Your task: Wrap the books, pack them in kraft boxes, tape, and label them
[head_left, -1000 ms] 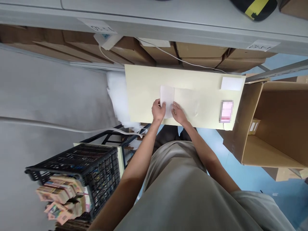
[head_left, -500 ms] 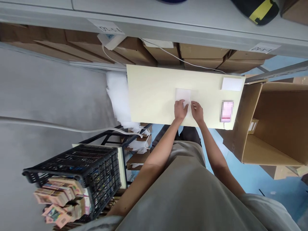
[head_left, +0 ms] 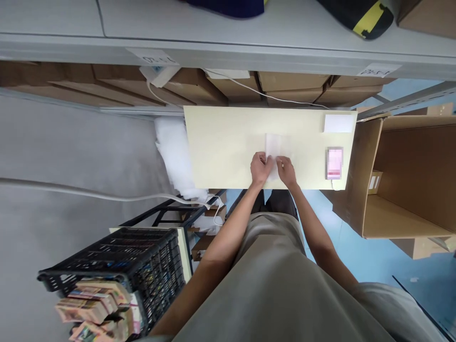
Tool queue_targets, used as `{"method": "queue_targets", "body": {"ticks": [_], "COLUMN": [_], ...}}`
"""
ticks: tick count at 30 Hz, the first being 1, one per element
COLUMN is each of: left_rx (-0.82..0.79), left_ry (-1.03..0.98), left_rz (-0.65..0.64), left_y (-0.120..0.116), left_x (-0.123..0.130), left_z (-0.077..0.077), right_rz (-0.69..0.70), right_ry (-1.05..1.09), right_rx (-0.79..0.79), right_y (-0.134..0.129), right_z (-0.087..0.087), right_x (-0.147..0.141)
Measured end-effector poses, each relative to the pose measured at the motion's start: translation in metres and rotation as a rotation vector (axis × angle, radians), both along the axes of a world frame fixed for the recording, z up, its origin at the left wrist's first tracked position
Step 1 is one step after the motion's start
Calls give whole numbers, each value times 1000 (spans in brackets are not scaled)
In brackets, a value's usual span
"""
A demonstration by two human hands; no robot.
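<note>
Fingers of the left hand (head_left: 261, 167) curl at the left edge of a thin white sheet (head_left: 273, 144), its thumb lying over the sheet; whether they pinch it, I cannot tell. Fingers of the right hand (head_left: 287, 172) are bent in at the sheet's near right part, their grip also unclear. The two hands are just apart. The sheet lies on the pale tabletop (head_left: 221, 147), toward its near edge, right of the middle. Its left part looks doubled and its right part fainter and flatter, so the folding seems partly done; how much remains does not show. Farther right are a pixelated pink object (head_left: 334, 163) and, beyond it, a white rectangle (head_left: 338, 123); past the tabletop's right end stands an open carton (head_left: 409, 175).
</note>
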State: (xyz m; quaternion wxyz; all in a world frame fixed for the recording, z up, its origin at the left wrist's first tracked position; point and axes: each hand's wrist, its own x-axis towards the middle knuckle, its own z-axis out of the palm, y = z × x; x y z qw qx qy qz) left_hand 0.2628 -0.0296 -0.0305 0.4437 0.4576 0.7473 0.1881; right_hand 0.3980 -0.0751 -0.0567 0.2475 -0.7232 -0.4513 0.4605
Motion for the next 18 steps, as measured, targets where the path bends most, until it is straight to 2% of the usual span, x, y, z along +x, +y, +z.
{"method": "queue_targets", "body": {"ticks": [2,4,6,8,10,13,15,18], "left_rx": [41,53,6,-77,-144,-178,-173,-153], "left_ry": [-115,-217,-258,-262,-281,-375,-456,-537], "left_rz": [-79,-164,-220,-222,-185,-114,-67,39], "left_y": [-7,-13,-17,-16,-13,-6,-2,3], "left_x": [15,28,35,34,26,4,-16,-53], "left_z": [4,3,-5,-15,-24,-30,-28,-21], "right_rz": [-92,-170,-217,-276,-333,-349,-335,-324], "right_ry": [68,69,-2,-58,-10,213,343,398], "right_rx": [18,-10,-55,-80,-79,-66,-56,-23], "right_y": [-1,-2,-3,-5,-6,-7,-4,7], "right_z": [9,13,11,5,-1,-2,3,11], "right_x": [8,20,35,49,58,52,33,-10]}}
